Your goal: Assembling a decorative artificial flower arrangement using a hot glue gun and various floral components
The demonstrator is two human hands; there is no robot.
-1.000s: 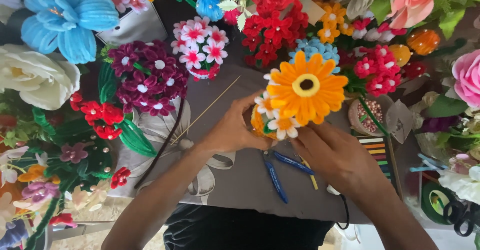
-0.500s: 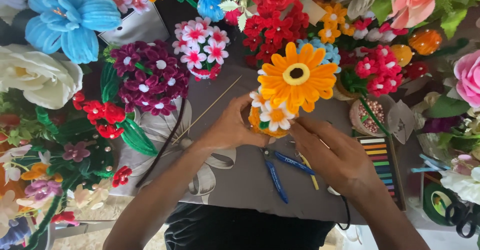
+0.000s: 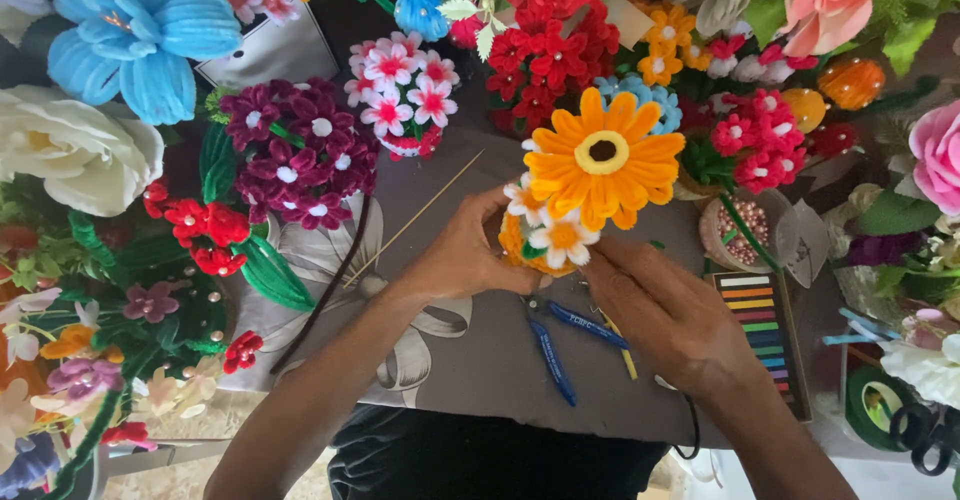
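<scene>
My left hand (image 3: 468,250) grips the base of a small bouquet of pipe-cleaner flowers, topped by a big orange daisy (image 3: 601,155) with small white-and-yellow blossoms (image 3: 556,232) below it. My right hand (image 3: 668,315) closes on the same bunch from the right, its fingers under the white blossoms. Both hands hover over a grey cloth with a white flower print (image 3: 470,350). Blue-handled pliers (image 3: 556,344) lie on the cloth just below the hands.
Handmade flowers ring the cloth: a blue one (image 3: 140,35), a white rose (image 3: 70,150), a purple cluster (image 3: 300,150), a pink-white bunch (image 3: 405,95), red blooms (image 3: 545,55). A thin wooden stick (image 3: 415,218), a box of coloured chalks (image 3: 765,330), a bead dish (image 3: 740,230) and green tape (image 3: 875,405) lie nearby.
The bouquet has shifted left and a little away from me, and the orange daisy tilts upward. Both hands stay on its base, the right one working closer under the small blossoms.
</scene>
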